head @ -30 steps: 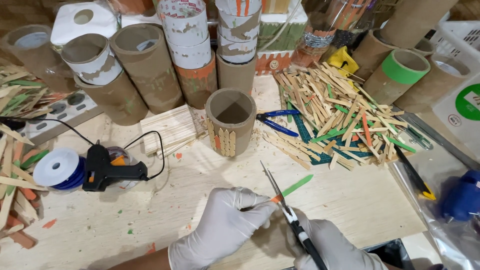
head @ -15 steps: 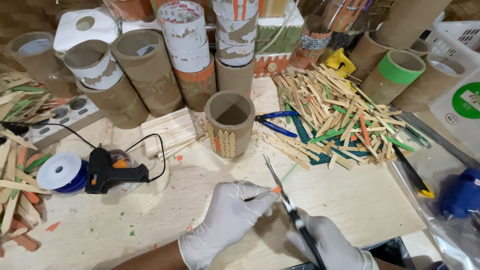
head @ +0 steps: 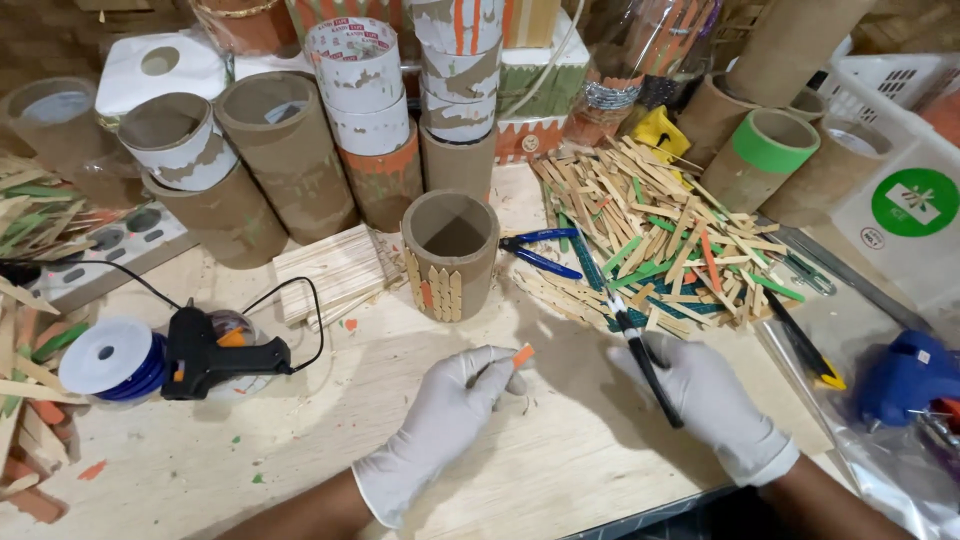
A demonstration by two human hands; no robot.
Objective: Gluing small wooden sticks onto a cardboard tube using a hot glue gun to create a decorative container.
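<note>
Orange stick piece, short offcut, sits pinched at the fingertips of the left hand, near-centre over the bare plywood tabletop. Left fingers closed on it, white glove, hand resting low on the tabletop. Right hand, also gloved, is just right of it, fingers wrapped shut around black-handled scissors; blades point far-left toward the stick pile, and I can't tell if the blades are apart. Straight beyond the left hand: small cardboard tube, upright, open top, with a row of pointed sticks glued to its near face, one of them orange. Left of that tube lies a flat bundle of plain sticks. Blue-handled pliers lie just right of the tube. Far-right: big loose pile of plain, green and orange craft sticks. Near-left: black glue gun on its side, cord looping back, beside a blue wire spool. Far side is walled off by tall cardboard tubes, some part-painted. Blue glue gun at the right edge on a plastic bag. Nothing lies between the two hands.
</note>
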